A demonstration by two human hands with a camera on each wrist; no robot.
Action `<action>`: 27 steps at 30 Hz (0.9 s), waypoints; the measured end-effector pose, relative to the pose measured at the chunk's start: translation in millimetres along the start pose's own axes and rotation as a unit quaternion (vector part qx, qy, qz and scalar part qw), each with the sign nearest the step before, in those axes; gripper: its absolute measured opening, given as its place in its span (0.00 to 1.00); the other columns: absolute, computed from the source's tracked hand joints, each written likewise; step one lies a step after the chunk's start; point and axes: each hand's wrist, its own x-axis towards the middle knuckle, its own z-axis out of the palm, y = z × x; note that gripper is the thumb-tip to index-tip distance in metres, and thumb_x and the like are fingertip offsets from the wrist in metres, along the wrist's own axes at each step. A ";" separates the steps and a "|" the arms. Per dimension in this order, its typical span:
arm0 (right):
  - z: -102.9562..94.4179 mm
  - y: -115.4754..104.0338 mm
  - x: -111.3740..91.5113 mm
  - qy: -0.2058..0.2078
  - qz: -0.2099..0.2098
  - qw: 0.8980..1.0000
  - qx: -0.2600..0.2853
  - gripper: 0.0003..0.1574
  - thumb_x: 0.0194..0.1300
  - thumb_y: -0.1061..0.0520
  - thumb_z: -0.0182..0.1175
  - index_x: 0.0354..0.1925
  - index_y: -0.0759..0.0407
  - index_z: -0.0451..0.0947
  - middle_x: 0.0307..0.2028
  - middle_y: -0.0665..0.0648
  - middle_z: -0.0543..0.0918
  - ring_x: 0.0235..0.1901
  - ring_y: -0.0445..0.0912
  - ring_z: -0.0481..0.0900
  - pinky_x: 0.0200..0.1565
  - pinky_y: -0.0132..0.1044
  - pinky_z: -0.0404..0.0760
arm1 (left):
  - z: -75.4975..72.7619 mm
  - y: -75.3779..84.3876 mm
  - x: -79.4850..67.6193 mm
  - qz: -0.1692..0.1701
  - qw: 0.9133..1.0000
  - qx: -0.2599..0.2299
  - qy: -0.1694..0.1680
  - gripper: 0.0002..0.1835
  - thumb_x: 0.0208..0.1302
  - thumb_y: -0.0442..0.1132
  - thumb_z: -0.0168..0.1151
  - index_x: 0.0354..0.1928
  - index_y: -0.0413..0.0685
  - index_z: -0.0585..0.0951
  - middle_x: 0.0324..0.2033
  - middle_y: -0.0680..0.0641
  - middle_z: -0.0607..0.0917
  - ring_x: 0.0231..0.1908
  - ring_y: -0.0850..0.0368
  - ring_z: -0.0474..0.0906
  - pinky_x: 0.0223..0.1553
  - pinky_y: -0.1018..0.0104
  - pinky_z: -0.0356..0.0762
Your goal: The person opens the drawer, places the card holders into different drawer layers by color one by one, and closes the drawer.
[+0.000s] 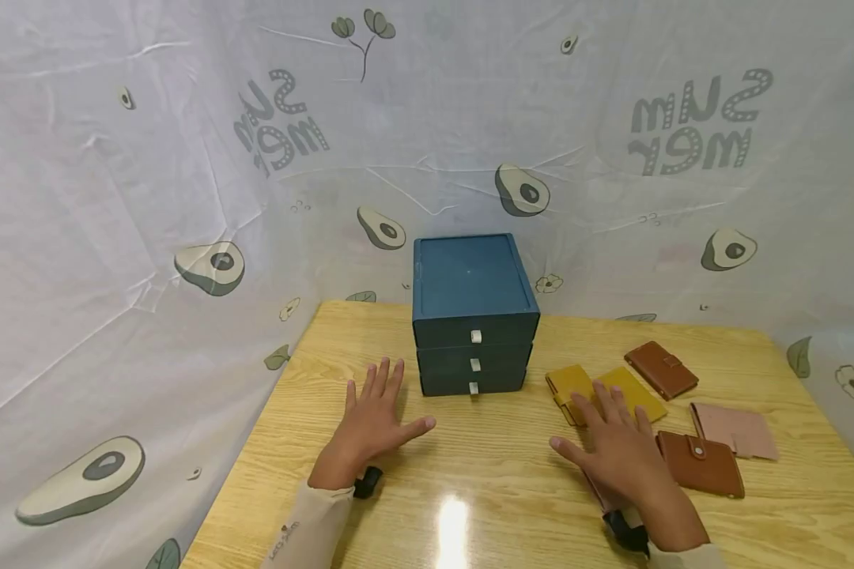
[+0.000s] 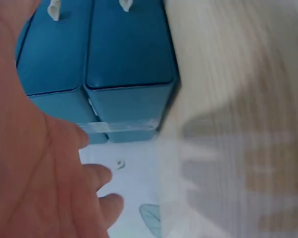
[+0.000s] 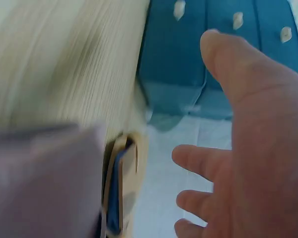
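A blue three-drawer box [image 1: 473, 276] with small pale pull tabs stands at the back of the table, its drawers closed. My left hand [image 1: 370, 431] hovers at the box's front left, fingers spread, holding nothing. On the other side my right hand [image 1: 622, 454] is also spread and empty, over a group of small wallets. Just beyond its fingertips lie a yellow wallet [image 1: 568, 379] and a second yellow one [image 1: 636, 395], both partly covered by the fingers. Below this hand a dull pink wallet [image 1: 601, 494] is mostly hidden; in the right wrist view it is a blurred shape.
Right of the hand are a brown wallet with a snap strap [image 1: 708, 466] and a light pink wallet [image 1: 743, 431] partly behind it. Another brown wallet [image 1: 658, 367] lies farther back. A patterned white sheet [image 1: 434, 118] hangs behind the wooden table [image 1: 498, 490].
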 end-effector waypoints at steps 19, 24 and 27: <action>-13.0 -49.4 16.6 -0.058 -0.044 0.969 0.238 0.35 0.82 0.35 0.58 0.69 0.58 0.82 0.67 0.59 0.83 0.66 0.61 0.80 0.63 0.64 0.80 | -63.3 -3.1 44.7 0.060 0.972 -0.225 0.022 0.55 0.78 0.70 0.55 0.89 0.59 0.35 0.88 0.46 0.35 0.86 0.41 0.32 0.80 0.28 0.41; -9.4 -63.5 22.5 -0.086 -0.065 0.955 0.275 0.31 0.82 0.37 0.58 0.67 0.57 0.83 0.63 0.55 0.86 0.60 0.54 0.84 0.58 0.56 0.83 | -79.4 0.9 61.8 0.091 0.969 -0.224 0.057 0.53 0.79 0.68 0.55 0.88 0.66 0.33 0.88 0.49 0.36 0.86 0.45 0.32 0.80 0.29 0.39; -6.4 -70.7 25.3 -0.094 -0.091 0.951 0.282 0.29 0.83 0.39 0.58 0.65 0.56 0.84 0.60 0.55 0.87 0.56 0.52 0.85 0.55 0.50 0.84 | -87.2 5.4 73.4 0.110 0.966 -0.223 0.067 0.57 0.73 0.78 0.51 0.88 0.68 0.33 0.88 0.49 0.36 0.87 0.47 0.32 0.81 0.29 0.39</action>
